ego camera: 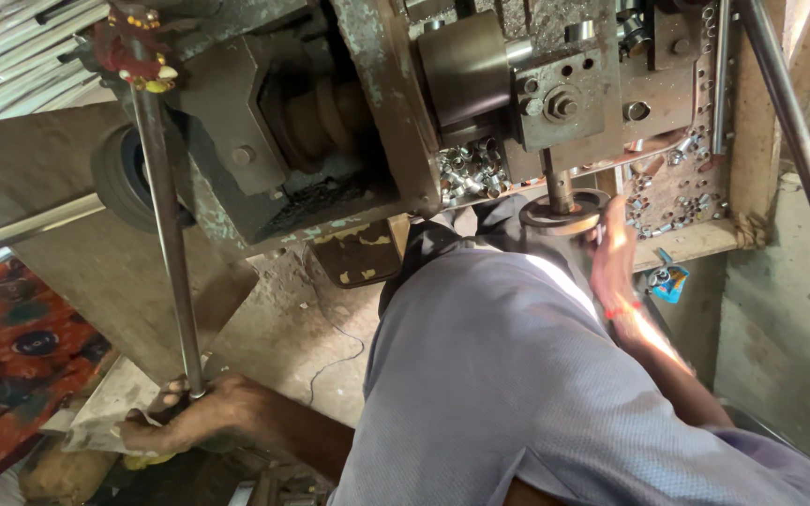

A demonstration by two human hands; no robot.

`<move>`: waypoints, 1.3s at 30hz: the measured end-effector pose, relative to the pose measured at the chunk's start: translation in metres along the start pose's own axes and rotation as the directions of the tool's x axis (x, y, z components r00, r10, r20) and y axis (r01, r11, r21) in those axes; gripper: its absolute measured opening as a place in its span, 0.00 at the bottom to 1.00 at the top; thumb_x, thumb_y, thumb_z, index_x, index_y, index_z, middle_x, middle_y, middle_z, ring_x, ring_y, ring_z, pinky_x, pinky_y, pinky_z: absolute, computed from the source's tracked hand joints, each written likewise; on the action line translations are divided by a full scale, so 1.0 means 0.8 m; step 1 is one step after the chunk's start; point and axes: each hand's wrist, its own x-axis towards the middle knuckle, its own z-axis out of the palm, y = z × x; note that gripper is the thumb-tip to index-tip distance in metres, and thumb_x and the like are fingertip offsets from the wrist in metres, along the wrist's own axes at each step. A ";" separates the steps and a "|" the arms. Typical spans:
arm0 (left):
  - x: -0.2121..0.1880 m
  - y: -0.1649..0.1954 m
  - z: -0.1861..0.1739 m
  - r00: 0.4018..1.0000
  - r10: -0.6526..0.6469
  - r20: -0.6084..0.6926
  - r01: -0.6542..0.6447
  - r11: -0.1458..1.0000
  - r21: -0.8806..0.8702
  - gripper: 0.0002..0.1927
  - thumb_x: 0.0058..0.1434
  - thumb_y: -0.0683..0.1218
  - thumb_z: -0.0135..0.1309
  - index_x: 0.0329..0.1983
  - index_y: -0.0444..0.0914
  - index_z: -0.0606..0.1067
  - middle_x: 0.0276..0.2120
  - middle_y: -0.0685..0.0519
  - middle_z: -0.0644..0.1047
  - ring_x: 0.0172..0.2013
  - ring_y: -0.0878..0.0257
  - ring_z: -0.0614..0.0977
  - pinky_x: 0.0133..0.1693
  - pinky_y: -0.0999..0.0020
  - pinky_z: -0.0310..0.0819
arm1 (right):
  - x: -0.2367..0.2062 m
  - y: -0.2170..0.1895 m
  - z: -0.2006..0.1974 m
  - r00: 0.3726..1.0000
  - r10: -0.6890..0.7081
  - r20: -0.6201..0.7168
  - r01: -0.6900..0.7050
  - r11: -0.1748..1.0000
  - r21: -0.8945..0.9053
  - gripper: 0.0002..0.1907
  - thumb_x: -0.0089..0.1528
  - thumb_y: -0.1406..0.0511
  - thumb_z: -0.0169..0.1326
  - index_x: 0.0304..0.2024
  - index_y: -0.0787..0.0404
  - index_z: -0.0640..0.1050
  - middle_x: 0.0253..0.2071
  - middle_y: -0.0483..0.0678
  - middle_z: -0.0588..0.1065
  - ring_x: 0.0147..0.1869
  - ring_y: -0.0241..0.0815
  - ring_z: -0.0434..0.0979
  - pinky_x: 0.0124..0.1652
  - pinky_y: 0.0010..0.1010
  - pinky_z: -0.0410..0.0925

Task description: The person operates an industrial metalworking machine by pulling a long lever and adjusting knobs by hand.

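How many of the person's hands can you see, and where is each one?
2. The left hand grips the lower end of the long metal lever rod; the right hand rests at the round metal disc under the press.

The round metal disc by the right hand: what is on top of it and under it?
A short vertical spindle rises from the round metal disc into the machine block above. The right hand rests at its rim. Underneath is hidden by the grey trouser leg.

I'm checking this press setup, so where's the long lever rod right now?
In the head view the long lever rod stands on the left, running down from the green machine body into the left hand, which grips its lower end.
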 end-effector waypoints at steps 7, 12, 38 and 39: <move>0.003 0.000 -0.004 0.997 0.043 0.071 -0.042 0.999 -0.005 0.18 0.57 0.57 0.56 0.36 0.39 0.70 0.28 0.57 0.64 0.26 0.67 0.65 0.31 0.69 0.60 | 0.021 -0.028 0.005 0.986 -0.020 -0.167 0.013 0.999 -0.047 0.38 0.67 0.32 0.39 0.26 0.57 0.72 0.22 0.39 0.68 0.24 0.30 0.64 0.22 0.25 0.57; 0.002 -0.003 -0.006 0.998 0.036 0.053 -0.038 0.999 0.034 0.21 0.57 0.59 0.55 0.38 0.36 0.72 0.25 0.58 0.63 0.21 0.69 0.62 0.26 0.73 0.58 | 0.022 -0.023 0.013 0.981 -0.045 -0.190 0.029 0.996 -0.085 0.38 0.68 0.32 0.38 0.25 0.55 0.68 0.21 0.40 0.64 0.22 0.32 0.60 0.21 0.27 0.53; 0.030 -0.023 -0.036 0.995 -0.017 0.095 0.015 1.000 0.022 0.27 0.57 0.61 0.58 0.47 0.36 0.74 0.38 0.54 0.69 0.30 0.66 0.66 0.29 0.73 0.60 | -0.008 -0.041 -0.009 0.752 0.242 0.613 0.010 0.926 -0.377 0.16 0.69 0.60 0.47 0.55 0.57 0.77 0.50 0.49 0.80 0.54 0.45 0.78 0.54 0.37 0.69; 0.030 -0.025 -0.039 0.996 -0.003 0.095 -0.001 0.999 0.045 0.28 0.57 0.62 0.57 0.48 0.35 0.75 0.39 0.53 0.71 0.32 0.66 0.68 0.29 0.73 0.62 | -0.009 -0.039 0.003 0.705 0.245 0.665 0.086 0.902 -0.423 0.15 0.69 0.60 0.47 0.55 0.56 0.78 0.50 0.49 0.80 0.54 0.45 0.78 0.53 0.38 0.69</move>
